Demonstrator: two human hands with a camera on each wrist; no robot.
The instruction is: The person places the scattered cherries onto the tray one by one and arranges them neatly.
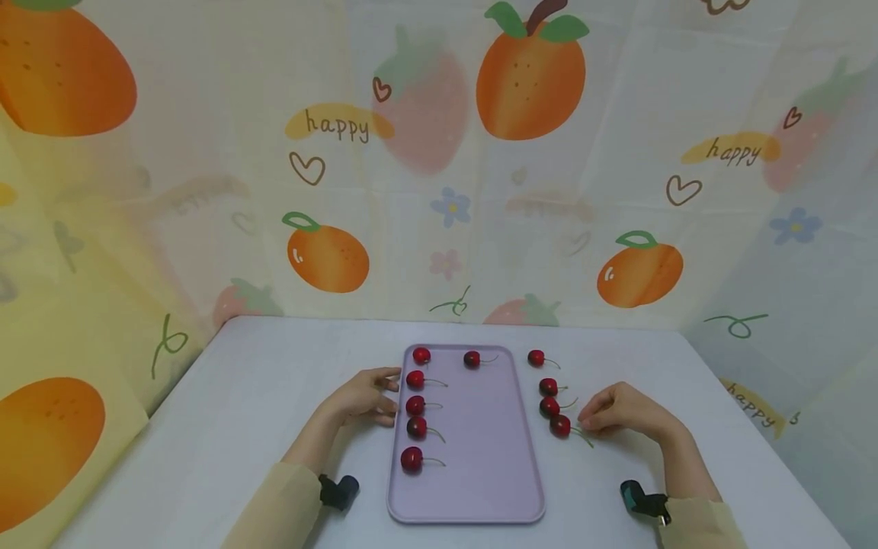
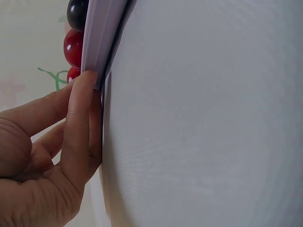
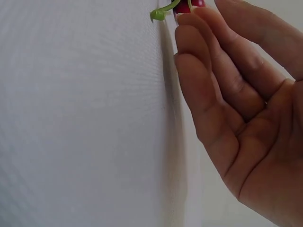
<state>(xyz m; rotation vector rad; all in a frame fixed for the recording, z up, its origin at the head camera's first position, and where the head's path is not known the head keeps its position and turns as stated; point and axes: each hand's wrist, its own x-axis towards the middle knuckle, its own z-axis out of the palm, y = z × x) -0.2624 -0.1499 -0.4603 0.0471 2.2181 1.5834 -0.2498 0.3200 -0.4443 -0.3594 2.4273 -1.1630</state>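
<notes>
My left hand is at the left side of a pale purple tray, its fingertips touching the outer rim with the fingers fairly straight. Several red cherries with stems stand in a column along the tray's left side, and one darker cherry lies near its top middle. To the right of the tray, my right hand hovers low over the table, fingers gently bent. Its fingertips are right beside the stem of the nearest cherry; in the right wrist view a green stem shows by them.
Several more cherries, such as the one at the back, form a loose line between the tray and my right hand. A white table carries everything. Behind it hangs a curtain printed with fruit.
</notes>
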